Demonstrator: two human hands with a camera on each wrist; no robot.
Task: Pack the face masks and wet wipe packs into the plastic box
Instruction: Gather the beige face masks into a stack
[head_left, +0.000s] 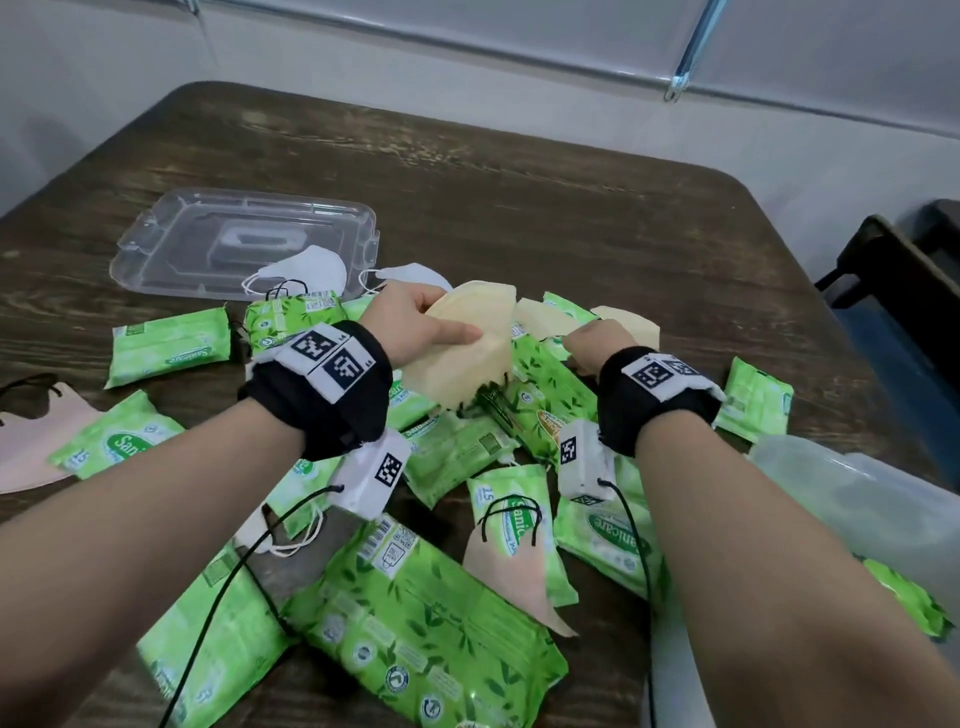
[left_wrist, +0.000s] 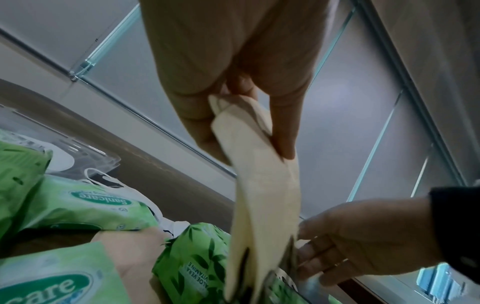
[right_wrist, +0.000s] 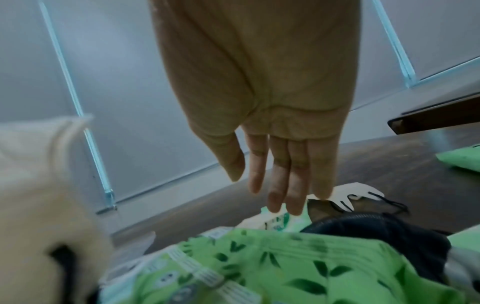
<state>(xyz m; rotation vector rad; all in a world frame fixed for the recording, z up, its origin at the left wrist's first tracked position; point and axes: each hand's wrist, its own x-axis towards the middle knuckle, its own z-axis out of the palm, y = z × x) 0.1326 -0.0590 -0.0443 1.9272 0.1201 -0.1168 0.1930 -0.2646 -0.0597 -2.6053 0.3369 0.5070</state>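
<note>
Over the table (head_left: 519, 171), mid-pile: left hand (head_left: 415, 317) pinches a stack of cream masks (head_left: 467, 343) between thumb and fingers, held above green wipe packs (head_left: 426, 623). Right hand (head_left: 597, 343) just beside it, fingers straight and relaxed, holding nothing, tips over a pack. White masks (head_left: 311, 270) lie against the clear lid (head_left: 208, 234), far left. Pink mask (head_left: 31, 431) at left edge. Clear box (head_left: 857, 509) near right, beside the right forearm.
</note>
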